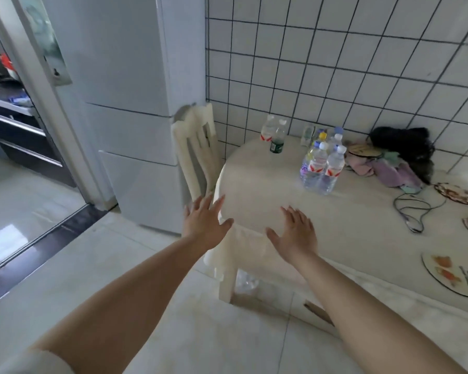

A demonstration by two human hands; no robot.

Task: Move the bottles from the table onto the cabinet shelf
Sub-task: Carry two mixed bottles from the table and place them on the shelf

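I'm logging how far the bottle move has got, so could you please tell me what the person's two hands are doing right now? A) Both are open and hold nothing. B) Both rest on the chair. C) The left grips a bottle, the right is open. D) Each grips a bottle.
A: the left hand and right hand reach with fingers spread and empty, and the cluster of bottles stands untouched on the table.

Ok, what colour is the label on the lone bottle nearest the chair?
Dark green label, seen in the head view.

L hand, R hand open, bottles on table
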